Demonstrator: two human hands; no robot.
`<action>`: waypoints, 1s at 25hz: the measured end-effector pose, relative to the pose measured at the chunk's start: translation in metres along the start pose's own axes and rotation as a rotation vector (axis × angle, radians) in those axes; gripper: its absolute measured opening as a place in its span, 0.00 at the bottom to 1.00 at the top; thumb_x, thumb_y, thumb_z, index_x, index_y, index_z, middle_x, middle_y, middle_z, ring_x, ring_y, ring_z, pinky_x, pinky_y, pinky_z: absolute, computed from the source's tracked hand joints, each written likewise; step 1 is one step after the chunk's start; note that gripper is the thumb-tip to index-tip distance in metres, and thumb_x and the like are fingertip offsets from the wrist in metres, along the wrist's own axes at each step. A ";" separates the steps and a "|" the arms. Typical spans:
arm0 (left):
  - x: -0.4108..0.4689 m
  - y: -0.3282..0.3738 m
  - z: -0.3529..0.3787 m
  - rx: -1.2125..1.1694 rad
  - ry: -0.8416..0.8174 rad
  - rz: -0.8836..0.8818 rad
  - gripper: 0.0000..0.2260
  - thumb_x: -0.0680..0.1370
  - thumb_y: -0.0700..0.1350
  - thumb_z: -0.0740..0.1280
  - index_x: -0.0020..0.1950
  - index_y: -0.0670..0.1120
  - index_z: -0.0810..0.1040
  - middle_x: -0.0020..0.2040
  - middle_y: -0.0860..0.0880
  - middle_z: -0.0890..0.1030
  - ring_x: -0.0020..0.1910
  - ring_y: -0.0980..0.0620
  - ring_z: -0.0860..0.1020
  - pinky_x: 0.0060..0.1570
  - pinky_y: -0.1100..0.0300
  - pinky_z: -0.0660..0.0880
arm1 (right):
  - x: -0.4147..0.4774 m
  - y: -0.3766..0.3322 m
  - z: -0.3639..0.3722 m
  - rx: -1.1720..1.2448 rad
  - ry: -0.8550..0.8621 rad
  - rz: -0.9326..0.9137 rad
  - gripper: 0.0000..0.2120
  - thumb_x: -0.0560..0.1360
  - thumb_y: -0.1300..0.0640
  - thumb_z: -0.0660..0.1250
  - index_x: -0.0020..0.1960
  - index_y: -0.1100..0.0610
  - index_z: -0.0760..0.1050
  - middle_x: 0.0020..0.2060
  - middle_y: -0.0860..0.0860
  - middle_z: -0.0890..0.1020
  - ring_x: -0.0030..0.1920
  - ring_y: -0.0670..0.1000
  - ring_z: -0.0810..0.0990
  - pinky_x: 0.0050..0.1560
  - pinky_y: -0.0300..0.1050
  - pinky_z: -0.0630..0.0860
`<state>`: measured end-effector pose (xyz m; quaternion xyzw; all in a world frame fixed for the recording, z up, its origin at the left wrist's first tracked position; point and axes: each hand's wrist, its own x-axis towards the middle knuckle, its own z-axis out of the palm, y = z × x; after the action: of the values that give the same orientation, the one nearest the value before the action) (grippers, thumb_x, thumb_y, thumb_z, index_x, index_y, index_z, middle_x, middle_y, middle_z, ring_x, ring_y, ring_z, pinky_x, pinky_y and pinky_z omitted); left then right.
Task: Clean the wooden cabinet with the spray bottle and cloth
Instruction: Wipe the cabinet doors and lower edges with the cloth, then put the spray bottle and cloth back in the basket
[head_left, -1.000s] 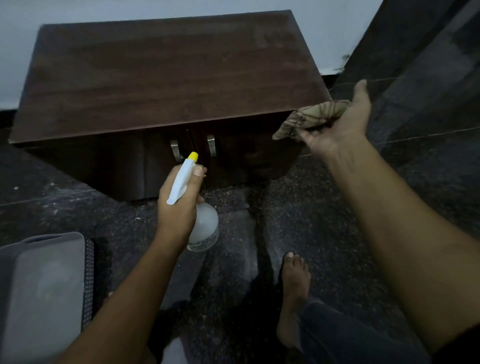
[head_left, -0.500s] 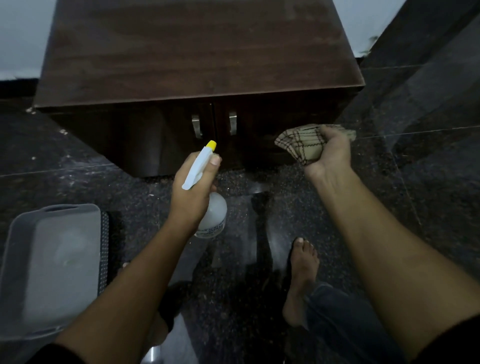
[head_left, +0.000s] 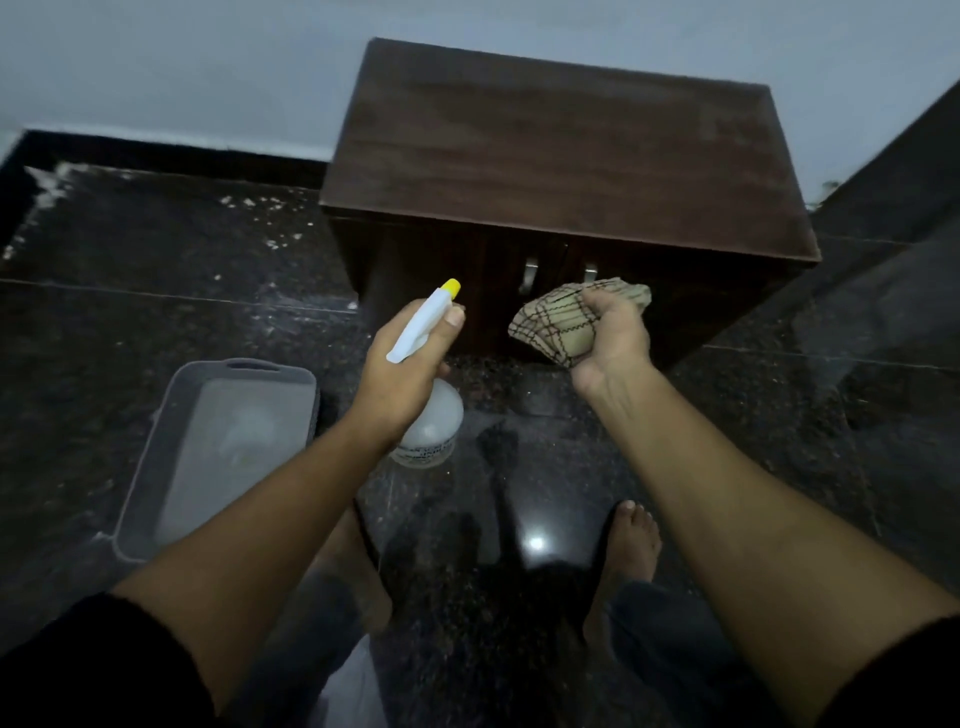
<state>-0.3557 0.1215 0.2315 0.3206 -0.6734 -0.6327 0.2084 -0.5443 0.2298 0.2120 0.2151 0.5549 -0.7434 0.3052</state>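
Cabinet (head_left: 561, 171) dark wood-grain, dull top, two metal door handles (head_left: 558, 274).

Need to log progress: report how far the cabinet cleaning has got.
Done: both tools are picked up. In hand: the left hand holds the spray bottle, nozzle toward the cabinet; the right hand grips the bunched cloth, held off the wood. Left: the wiping; no wet patch or streak can be made out on the top.

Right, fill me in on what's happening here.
A person stands barefoot before a dark brown wooden cabinet. The left hand holds a white spray bottle with a yellow nozzle aimed at its doors; the right hand grips a bunched beige checked cloth. A grey plastic tub sits on the floor.
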 end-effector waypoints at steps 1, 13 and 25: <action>-0.002 0.004 -0.014 -0.011 0.016 -0.003 0.16 0.84 0.50 0.67 0.58 0.37 0.80 0.55 0.29 0.77 0.44 0.50 0.76 0.38 0.62 0.76 | -0.010 0.004 0.013 -0.019 -0.028 0.001 0.16 0.76 0.62 0.69 0.63 0.63 0.79 0.52 0.62 0.86 0.51 0.64 0.87 0.53 0.69 0.82; -0.039 -0.012 -0.162 -0.063 0.380 -0.037 0.12 0.83 0.53 0.69 0.58 0.46 0.82 0.43 0.44 0.77 0.40 0.50 0.76 0.41 0.56 0.76 | -0.086 0.089 0.155 -0.277 -0.373 0.039 0.18 0.73 0.59 0.70 0.62 0.61 0.81 0.51 0.59 0.87 0.51 0.60 0.88 0.54 0.66 0.82; -0.065 -0.123 -0.248 -0.215 0.823 -0.086 0.05 0.83 0.45 0.70 0.57 0.45 0.81 0.44 0.48 0.81 0.43 0.58 0.80 0.47 0.64 0.77 | -0.076 0.247 0.229 -0.631 -0.490 0.089 0.11 0.76 0.62 0.69 0.57 0.58 0.82 0.48 0.57 0.88 0.48 0.58 0.88 0.53 0.62 0.84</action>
<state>-0.1188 -0.0105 0.1460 0.5507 -0.4504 -0.5265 0.4654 -0.3137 -0.0213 0.1573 -0.0490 0.6570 -0.5516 0.5116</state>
